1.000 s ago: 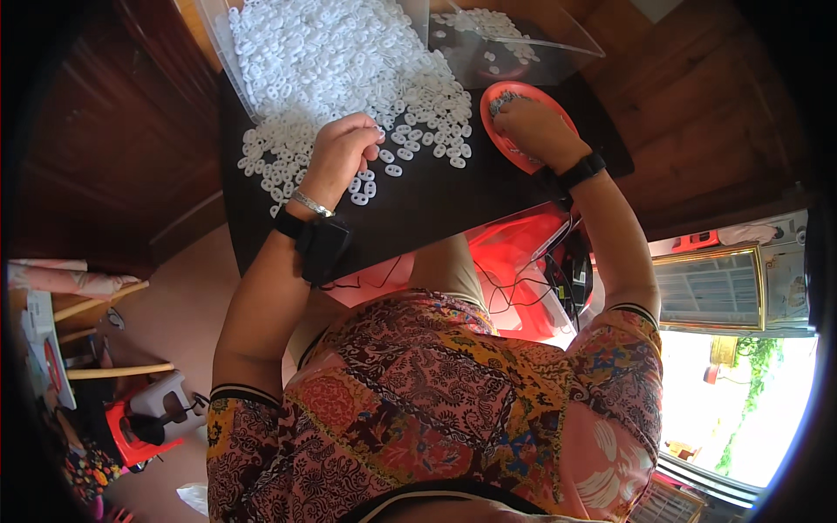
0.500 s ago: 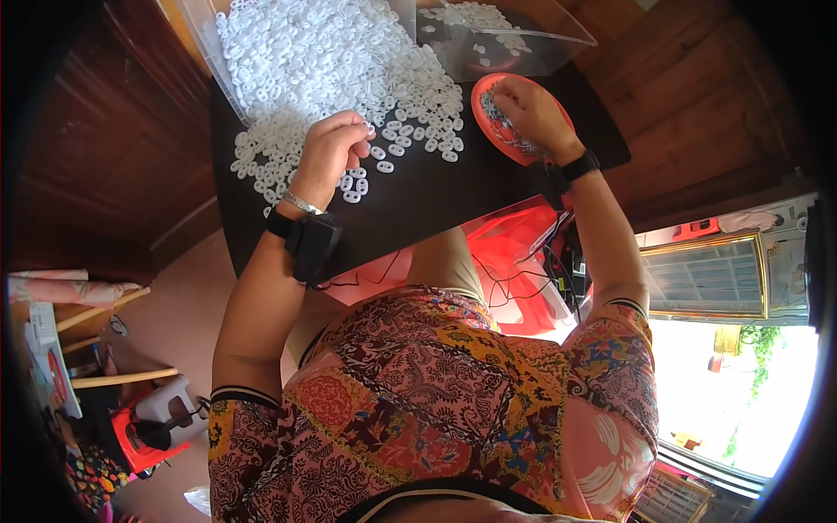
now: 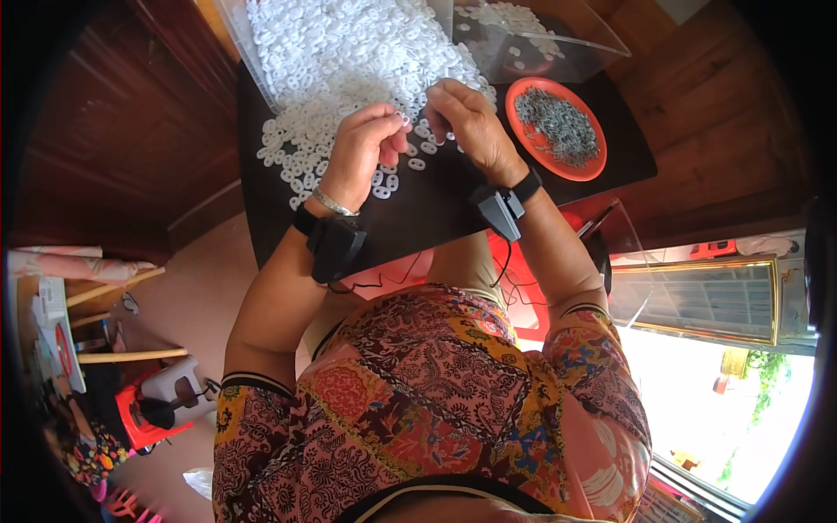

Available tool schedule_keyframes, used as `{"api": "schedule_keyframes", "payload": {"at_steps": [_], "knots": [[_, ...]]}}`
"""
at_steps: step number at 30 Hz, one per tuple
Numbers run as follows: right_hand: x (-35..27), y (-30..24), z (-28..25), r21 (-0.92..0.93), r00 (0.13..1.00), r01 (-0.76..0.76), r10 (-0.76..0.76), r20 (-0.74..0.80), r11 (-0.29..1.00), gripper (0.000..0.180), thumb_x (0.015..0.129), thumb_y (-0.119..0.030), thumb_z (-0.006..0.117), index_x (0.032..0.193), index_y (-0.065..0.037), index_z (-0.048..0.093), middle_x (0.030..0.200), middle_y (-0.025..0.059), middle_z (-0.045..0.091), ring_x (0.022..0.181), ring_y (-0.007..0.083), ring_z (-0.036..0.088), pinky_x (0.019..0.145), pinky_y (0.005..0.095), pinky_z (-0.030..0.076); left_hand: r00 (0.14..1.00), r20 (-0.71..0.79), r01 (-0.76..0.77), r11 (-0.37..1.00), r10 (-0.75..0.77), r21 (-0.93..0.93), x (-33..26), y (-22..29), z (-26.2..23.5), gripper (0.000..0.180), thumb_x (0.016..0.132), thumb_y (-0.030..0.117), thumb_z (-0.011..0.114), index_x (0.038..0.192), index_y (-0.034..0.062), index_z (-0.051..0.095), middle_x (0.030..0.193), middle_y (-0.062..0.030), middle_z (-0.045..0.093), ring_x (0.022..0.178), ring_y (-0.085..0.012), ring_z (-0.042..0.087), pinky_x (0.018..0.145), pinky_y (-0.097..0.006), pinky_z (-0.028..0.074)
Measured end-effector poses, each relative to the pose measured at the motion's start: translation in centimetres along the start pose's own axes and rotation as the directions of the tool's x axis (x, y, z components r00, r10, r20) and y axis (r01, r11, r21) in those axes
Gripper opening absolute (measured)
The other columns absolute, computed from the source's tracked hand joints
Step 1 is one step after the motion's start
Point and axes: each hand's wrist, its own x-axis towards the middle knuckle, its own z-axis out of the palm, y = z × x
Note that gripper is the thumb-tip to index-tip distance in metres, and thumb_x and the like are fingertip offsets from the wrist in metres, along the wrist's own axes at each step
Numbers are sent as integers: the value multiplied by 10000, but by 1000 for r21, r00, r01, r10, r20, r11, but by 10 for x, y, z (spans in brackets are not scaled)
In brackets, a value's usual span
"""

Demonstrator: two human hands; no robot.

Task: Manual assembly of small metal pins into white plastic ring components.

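Observation:
Over the dark tabletop, my left hand (image 3: pixel 370 148) pinches a small white oval plastic piece (image 3: pixel 403 118) between thumb and fingertips. Facing it at close range is my right hand (image 3: pixel 471 126), its fingers curled together; whatever they hold is too small or hidden to make out. Loose white two-holed oval pieces (image 3: pixel 301 144) lie under and around both hands, heaped thickly behind them. Right of my right hand rests an orange-red plate (image 3: pixel 582 173) with many small grey metal pieces (image 3: pixel 558 126), thin like screws.
A clear plastic bin (image 3: pixel 255 74) lies at the back, white pieces spilling from it. Another clear container (image 3: pixel 558 48) stands behind the plate. The dark table (image 3: pixel 436 205) ends just before my lap. Cables hang below its edge, near a red chair (image 3: pixel 523 301).
My right hand has left the plate and come left, close to my left hand. The left hand still pinches its white piece. The whole view has shifted slightly.

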Motion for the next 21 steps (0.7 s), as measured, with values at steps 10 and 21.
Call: {"api": "schedule_keyframes", "payload": {"at_steps": [10, 21], "knots": [[4, 16, 13, 151, 996, 87, -89, 4, 985, 225, 929, -231, 516, 865, -21, 562, 718, -6, 530, 650, 76, 469, 615, 213, 398, 979, -54, -182, 957, 199, 227, 3, -10, 1, 182, 866, 159, 500, 764, 22, 563, 589, 5, 498, 524, -52, 438, 486, -204, 360], [3, 24, 14, 179, 997, 63, -70, 33, 982, 186, 915, -207, 551, 872, -28, 571, 710, -16, 528, 617, 57, 457, 569, 201, 393, 991, -52, -112, 970, 126, 218, 1, -6, 5, 204, 859, 172, 490, 717, 31, 533, 584, 9, 487, 520, -56, 422, 477, -211, 339]]}}
